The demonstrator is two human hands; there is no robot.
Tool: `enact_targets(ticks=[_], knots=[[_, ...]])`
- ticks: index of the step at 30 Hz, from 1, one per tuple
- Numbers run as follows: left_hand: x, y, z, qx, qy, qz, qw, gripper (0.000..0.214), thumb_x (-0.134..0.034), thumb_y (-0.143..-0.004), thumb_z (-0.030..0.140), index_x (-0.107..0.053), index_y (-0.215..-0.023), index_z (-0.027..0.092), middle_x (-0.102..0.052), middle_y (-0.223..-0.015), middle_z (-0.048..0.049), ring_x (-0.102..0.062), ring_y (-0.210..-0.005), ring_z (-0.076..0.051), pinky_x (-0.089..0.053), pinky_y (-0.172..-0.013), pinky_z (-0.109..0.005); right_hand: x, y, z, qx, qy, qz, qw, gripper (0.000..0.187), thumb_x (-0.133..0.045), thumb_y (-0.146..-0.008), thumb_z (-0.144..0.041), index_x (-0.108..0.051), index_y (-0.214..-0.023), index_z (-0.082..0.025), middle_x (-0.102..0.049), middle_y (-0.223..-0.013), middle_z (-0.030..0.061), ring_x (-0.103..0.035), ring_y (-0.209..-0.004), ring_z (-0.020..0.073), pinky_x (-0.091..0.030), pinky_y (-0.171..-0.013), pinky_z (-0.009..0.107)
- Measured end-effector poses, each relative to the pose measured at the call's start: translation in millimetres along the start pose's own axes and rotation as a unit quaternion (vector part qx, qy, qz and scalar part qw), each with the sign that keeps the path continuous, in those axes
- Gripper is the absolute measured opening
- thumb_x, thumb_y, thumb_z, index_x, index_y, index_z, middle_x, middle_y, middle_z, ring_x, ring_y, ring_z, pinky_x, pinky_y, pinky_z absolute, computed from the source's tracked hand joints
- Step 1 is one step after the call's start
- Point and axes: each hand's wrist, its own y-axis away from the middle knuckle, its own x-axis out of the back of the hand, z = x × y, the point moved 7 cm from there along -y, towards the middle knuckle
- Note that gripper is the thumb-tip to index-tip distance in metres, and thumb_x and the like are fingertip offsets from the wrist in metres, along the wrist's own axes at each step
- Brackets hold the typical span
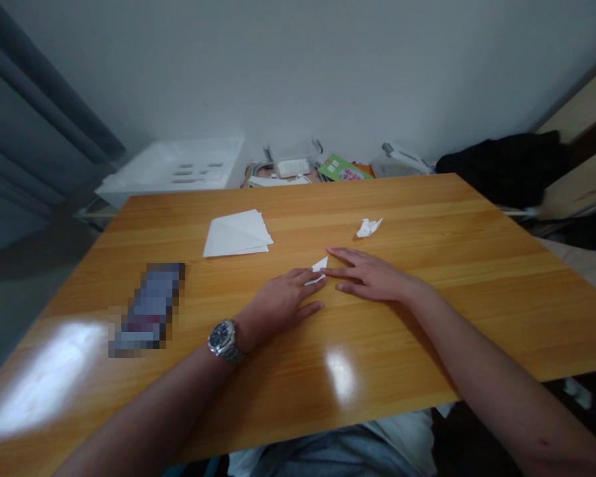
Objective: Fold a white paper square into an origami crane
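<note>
A small folded piece of white paper [320, 266] lies on the wooden table [397, 358], partly covered by fingers. My left hand [289, 297], with a metal watch [223, 338] at the wrist, rests its outstretched fingers on the paper's near left side. From the right, my right hand [370, 273] lies with fingers spread, one fingertip at the paper's right edge. Beyond the right hand sits a small folded white paper figure [369, 228]. Several loose white sheets [238, 233] are stacked farther back on the left.
A phone-like dark object [149, 308], blurred out, lies on the left of the table. Behind the far edge are a white foam tray [179, 165], a green booklet [342, 168] and a clear plastic bag [402, 162]. Black cloth [506, 165] is heaped at the back right.
</note>
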Motion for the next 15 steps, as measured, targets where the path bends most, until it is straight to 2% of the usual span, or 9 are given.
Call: enact_targets(ticks=[6, 15], knots=[[-0.6, -0.3, 0.2, 0.0, -0.008, -0.009, 1.0, 0.051, -0.048, -0.104, 0.047, -0.051, -0.148, 0.021, -0.052, -0.153, -0.0098, -0.049, -0.14, -0.027, -0.046, -0.115, -0.043, -5.5, 1.9, 11.0, -0.019, 0.033, 0.014, 0.999, 0.052, -0.061, -0.1, -0.046, -0.05, -0.15, -0.042, -0.025, -0.168, -0.0005, -0.026, -0.155, 0.0337, -0.031, -0.123, 0.06], [-2.9, 0.8, 0.7, -0.002, -0.009, 0.0, 1.0, 0.05, -0.05, -0.103, 0.046, -0.053, -0.146, 0.021, -0.054, -0.151, -0.0112, -0.05, -0.139, -0.027, -0.046, -0.114, -0.044, -8.6, 1.2, 17.8, -0.029, 0.039, 0.041, 0.998, 0.05, -0.055, -0.102, -0.047, -0.049, -0.151, -0.039, -0.031, -0.166, -0.0006, -0.032, -0.153, 0.0289, -0.03, -0.125, 0.056]])
